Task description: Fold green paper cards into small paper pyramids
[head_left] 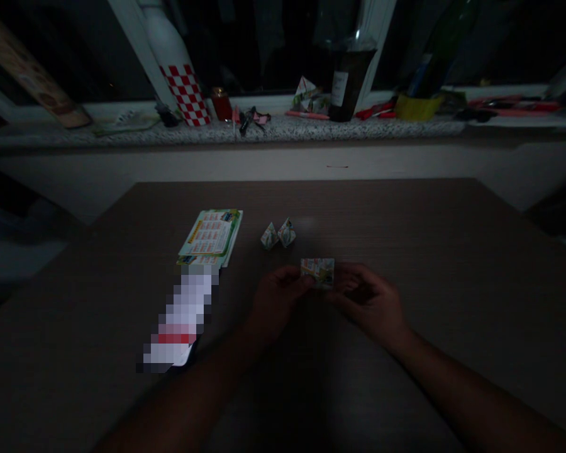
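A small folded piece of printed paper is held up between my two hands, above the brown table. My left hand pinches its left side, the thumb lying over the lower left corner. At its right edge, my right hand has curled fingers and the thumb against the lower right corner. Just beyond, two small folded paper shapes with pointed tops stand side by side on the table. A stack of printed calendar sheets lies to the left.
A phone-like object, blurred over, lies below the sheets. The table meets a wall under a granite sill. On the sill stand a red-checked white bottle, a dark bottle, a green bottle and small clutter.
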Demonstrator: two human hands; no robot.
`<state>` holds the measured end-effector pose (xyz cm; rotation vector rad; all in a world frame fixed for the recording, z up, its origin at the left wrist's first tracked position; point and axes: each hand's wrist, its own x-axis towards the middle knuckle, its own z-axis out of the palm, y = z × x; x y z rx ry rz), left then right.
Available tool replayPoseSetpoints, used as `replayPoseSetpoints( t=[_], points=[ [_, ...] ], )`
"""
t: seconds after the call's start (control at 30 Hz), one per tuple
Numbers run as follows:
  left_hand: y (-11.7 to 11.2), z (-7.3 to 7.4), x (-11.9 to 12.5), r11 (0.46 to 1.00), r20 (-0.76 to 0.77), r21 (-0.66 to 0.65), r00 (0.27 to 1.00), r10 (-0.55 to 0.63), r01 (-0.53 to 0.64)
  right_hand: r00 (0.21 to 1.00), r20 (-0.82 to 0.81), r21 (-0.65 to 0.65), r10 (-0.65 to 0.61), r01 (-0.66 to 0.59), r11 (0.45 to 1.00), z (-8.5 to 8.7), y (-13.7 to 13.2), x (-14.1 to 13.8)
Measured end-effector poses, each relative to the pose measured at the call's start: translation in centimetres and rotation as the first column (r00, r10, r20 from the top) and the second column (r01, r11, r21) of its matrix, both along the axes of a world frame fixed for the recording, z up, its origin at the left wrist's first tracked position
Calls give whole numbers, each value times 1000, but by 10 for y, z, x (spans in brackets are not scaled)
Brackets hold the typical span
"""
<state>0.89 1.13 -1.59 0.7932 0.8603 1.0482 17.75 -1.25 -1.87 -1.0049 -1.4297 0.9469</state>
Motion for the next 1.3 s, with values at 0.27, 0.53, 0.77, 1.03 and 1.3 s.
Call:
replayPoseSetpoints(
  t=[0.27, 0.53, 0.77, 1.03, 1.3],
  points=[
    [-1, 15, -14, 950, -382, 292, 924, 10, 110, 968, 244, 56, -62, 50, 997, 6, 4, 11],
    [5, 22, -23, 913, -592, 273, 801, -89, 304, 953, 294, 80, 69, -96, 992, 12, 6, 18],
    [2, 21, -18, 959, -593, 210, 805, -29, 189, 999, 25, -219, 23, -17, 976, 8, 7, 11],
    [-1, 24, -14, 969, -526, 237, 848, 61, 77, 998, 2, -195, -67, 66, 979, 8, 7, 9],
    [-1, 26, -15, 976, -515, 204, 856, 44, 73, 999, -31, -237, -16, 8, 971, 8, 9, 9]
  ],
)
